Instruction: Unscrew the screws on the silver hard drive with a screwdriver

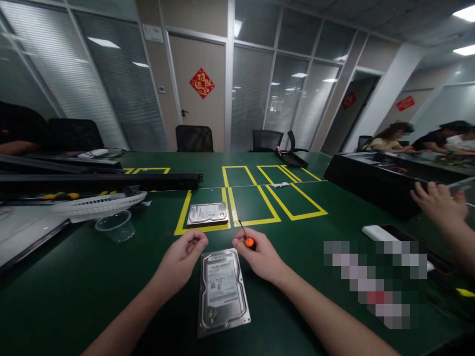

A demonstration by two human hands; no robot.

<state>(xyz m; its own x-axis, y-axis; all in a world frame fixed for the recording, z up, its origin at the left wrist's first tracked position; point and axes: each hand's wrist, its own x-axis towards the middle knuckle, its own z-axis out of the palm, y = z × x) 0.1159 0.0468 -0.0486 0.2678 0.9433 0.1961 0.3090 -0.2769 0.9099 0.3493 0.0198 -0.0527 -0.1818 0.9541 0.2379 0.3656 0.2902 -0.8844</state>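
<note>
Gripping a screwdriver [250, 243], the right hand [261, 254] is risking scratching the nearer hard drive [224, 291] by slipping, while whatever the curled left hand [181, 257] might be holding is unclear.

1. Bottom centre of the frame, I see a hard drive [222, 291] lying label up on the green worktop [74, 306].
2. At its upper left is the left hand [187, 253], fingers curled; I can't tell whether they hold anything.
3. At its upper right, the right hand [263, 257] holds an orange-ended screwdriver [250, 243], thin shaft pointing up.
4. Mid-frame, a second drive [208, 212] lies at the near end of a yellow tape outline [180, 220].
</note>
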